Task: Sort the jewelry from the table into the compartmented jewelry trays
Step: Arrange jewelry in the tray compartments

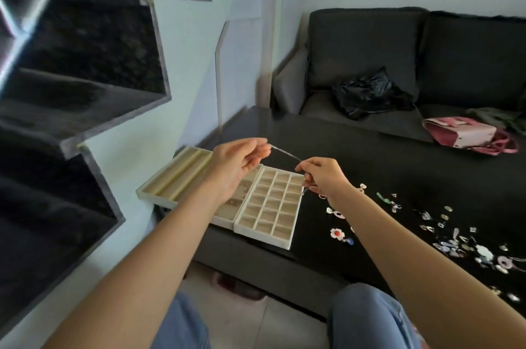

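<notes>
A thin silver chain necklace is stretched between my two hands above the trays. My left hand pinches one end of it with thumb and fingertips. My right hand grips the other end, and a small pendant hangs below that fist. Under them lies a cream tray with many small square compartments. A second cream tray sits to its left, partly hidden by my left wrist. A third tray with long slots is furthest left. Loose jewelry is scattered on the black table to the right.
The black table stands in front of a dark sofa that holds a black bag and a pink handbag. Dark stair treads rise at the left. My knees in jeans are below the table edge.
</notes>
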